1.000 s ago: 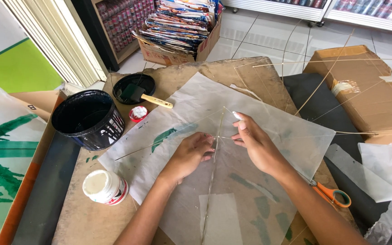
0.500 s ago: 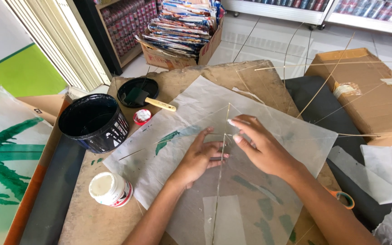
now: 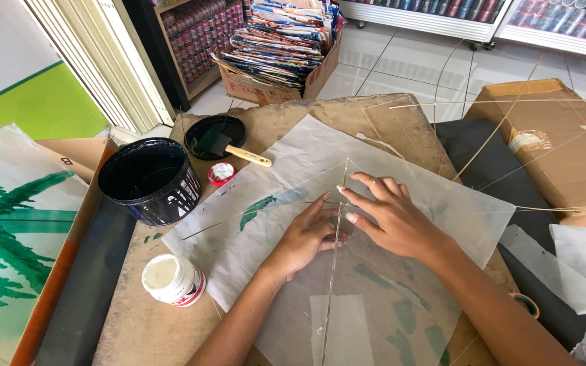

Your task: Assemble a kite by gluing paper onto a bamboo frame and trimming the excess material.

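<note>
head view | thin paper sheet [image 3: 401, 196] laid flat on bench [image 3: 137, 325] | left hand [image 3: 304, 238] & right hand [image 3: 395, 220] spread open, pressed flat at the thin sticks [image 3: 334, 271] crossing, nothing gripped | risk: paper torn if pushed hard; black paint pot [image 3: 149, 177] close, smear poss.

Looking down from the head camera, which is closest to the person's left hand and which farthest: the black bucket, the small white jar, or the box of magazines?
From the left hand:
1. Small white jar, lower left on the board.
2. Black bucket, upper left.
3. Box of magazines, far back on the floor.
Jar and bucket are nearly level.
</note>
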